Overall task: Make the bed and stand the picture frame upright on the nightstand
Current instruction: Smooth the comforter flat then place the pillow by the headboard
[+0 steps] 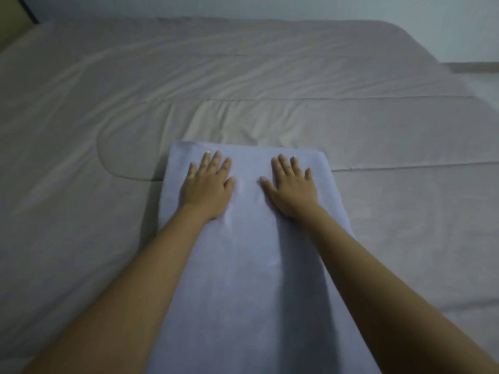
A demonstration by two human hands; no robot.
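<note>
Both hands flat on blue folded blanket [243,265]. Left hand [208,184] on left part, right hand [293,184] on right part, small gap between them. Each grip released: fingers straight, spread, pressing down, grasping nothing. Blanket lies on bed [81,130], on near side. Grey cover [270,76] spread over bed, some wrinkles. Picture frame, nightstand not seen.
</note>
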